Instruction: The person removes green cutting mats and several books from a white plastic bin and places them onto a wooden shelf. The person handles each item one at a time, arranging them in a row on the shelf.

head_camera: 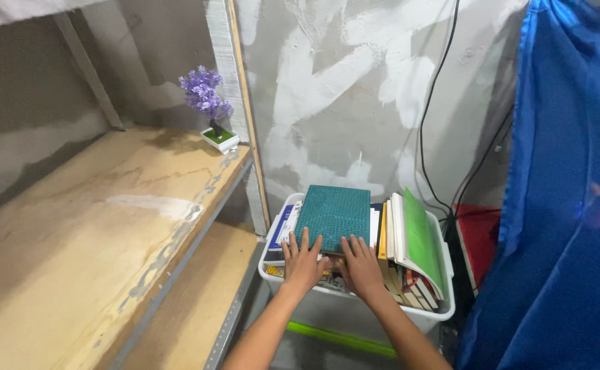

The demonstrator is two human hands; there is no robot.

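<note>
A white plastic bin (pixel 434 316) stands on the floor, packed with books. A dark green book with a grid-patterned cover (pixel 334 212) lies flat on top of the stack. My left hand (pixel 304 261) rests palm down at the near edge of that book, fingers spread. My right hand (pixel 360 264) lies beside it on the same edge, fingers also flat. Neither hand closes around anything. A green-covered book (pixel 421 240) and several others stand upright at the bin's right side.
A plywood shelf (pixel 94 233) fills the left, with a lower shelf (pixel 197 301) under it. A small purple artificial tree in a white pot (pixel 209 109) stands at the shelf's far corner. Blue fabric (pixel 567 205) hangs at right, black cables (pixel 432 116) run down the wall, and a red box (pixel 480 236) sits behind the bin.
</note>
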